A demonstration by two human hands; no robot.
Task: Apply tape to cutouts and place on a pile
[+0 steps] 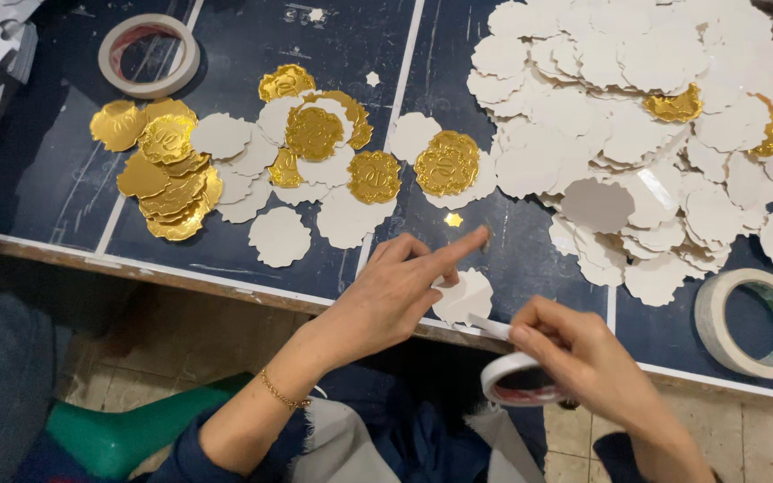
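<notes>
Head view: left hand point(395, 291) pinches a white scalloped paper disc point(465, 297) at the table edge point(225, 284), index finger stretched out. Right hand point(574, 353) grips a tape roll point(516, 380), pulling a short strip point(491, 327) toward the disc. Gold discs point(167, 174) lie stacked at left, a few more mid-table. Big white pile point(637, 125) at right looks mostly undone, so plenty appears left. Two spare rolls point(753, 324) on the table.

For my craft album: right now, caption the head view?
Left hand steadies white cutout; right hand pulls tape roll.
</notes>
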